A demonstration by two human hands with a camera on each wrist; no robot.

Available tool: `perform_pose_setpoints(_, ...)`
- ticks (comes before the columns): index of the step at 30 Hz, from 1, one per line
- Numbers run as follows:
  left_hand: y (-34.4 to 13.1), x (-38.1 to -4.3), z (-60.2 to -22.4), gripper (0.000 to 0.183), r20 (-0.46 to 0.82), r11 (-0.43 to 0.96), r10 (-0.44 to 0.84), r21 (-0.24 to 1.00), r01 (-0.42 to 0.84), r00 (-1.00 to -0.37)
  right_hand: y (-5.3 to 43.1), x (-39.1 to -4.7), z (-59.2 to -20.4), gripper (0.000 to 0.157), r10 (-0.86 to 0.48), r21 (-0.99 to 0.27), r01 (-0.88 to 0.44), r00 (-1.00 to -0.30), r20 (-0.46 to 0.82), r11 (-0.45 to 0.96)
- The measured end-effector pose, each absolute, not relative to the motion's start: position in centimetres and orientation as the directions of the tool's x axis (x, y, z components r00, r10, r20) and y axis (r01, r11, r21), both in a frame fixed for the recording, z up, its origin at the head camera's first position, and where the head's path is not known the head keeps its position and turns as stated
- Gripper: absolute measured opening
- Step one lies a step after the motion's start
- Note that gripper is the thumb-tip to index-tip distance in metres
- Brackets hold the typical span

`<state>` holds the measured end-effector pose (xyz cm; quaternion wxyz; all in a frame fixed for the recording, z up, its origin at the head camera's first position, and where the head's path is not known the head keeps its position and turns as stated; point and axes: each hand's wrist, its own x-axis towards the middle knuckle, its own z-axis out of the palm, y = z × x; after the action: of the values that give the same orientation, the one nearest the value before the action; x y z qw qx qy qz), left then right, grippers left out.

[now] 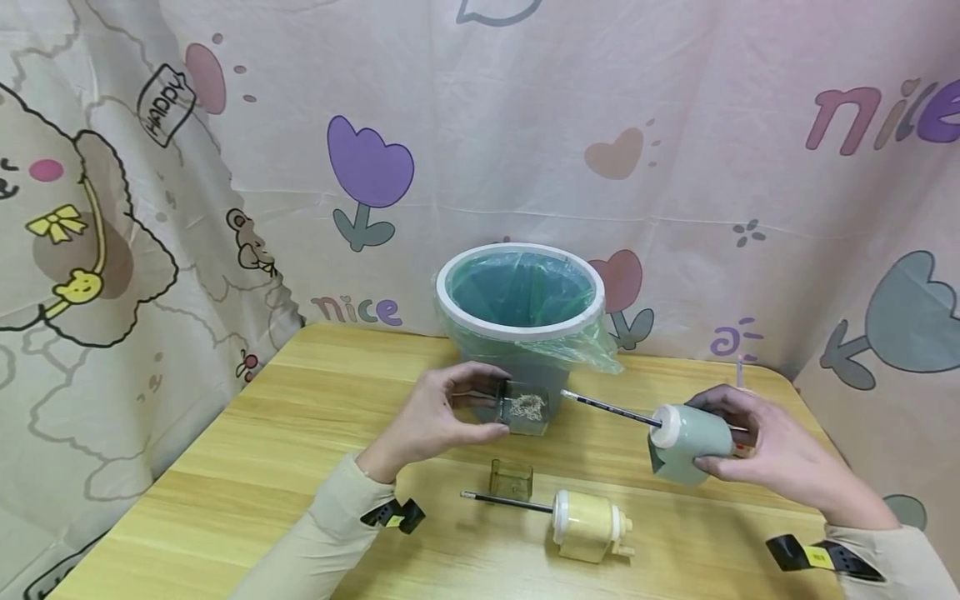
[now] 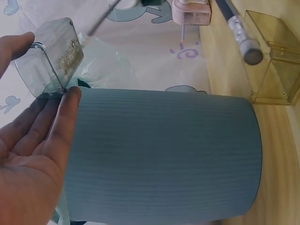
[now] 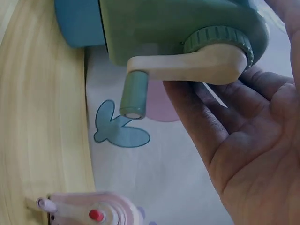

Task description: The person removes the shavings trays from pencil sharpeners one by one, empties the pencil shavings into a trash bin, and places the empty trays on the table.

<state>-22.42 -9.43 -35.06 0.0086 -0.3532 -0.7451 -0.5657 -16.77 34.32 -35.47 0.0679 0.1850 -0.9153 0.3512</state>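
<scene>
My left hand [image 1: 438,417] pinches a clear shavings drawer [image 1: 527,407] by its sides, in front of the bin. Pale pencil shavings [image 2: 69,57] lie inside it. On the right, my right hand [image 1: 772,446] grips a green crank pencil sharpener [image 1: 701,442] above the table. A dark pencil [image 1: 615,410] sticks out of its white front, with the end directed at the drawer. The right wrist view shows its white crank arm [image 3: 183,67] and green knob. A yellow pencil sharpener [image 1: 587,525] stands below on the table, also with a pencil [image 1: 517,502] in it.
A blue-grey bin [image 2: 164,154] with a white rim [image 1: 521,333] and green bag stands at the table's back. A yellow transparent drawer [image 1: 512,481] lies near the yellow sharpener. Behind my right hand is a pink sharpener [image 3: 93,211]. Printed cloth [image 1: 487,125] hangs around the wooden table.
</scene>
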Motion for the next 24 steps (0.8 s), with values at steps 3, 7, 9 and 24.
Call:
perform_pose_setpoints(3, -9.7, -22.5, -34.9, 0.059, 0.421, 0.101, 0.508, 0.837, 0.537, -0.751, 34.3, -16.9, -35.8, 0.06, -0.287, -0.61, -0.375, -0.927, 0.242, 0.699)
perform_pose_setpoints(7, -10.0, -22.5, -34.4, 0.06, 0.429, 0.078, 0.497, 0.843, 0.532, -0.754, 34.3, -17.1, -36.2, 0.06, -0.276, -0.607, -0.359, -0.933, 0.23, 0.709)
perform_pose_setpoints(9, -10.2, -22.6, -34.3, 0.061, 0.429, 0.072, 0.492, 0.847, 0.527, -0.758, 34.4, -17.3, -36.4, 0.06, -0.264, -0.609, -0.347, -0.938, 0.225, 0.713)
perform_pose_setpoints(24, -11.2, -22.7, -33.3, 0.06, 0.439, 0.064, 0.458, 0.851, 0.522, -0.773, 33.7, -19.1, -37.8, 0.061, -0.11, -0.502, -0.202, -0.972, 0.206, 0.841)
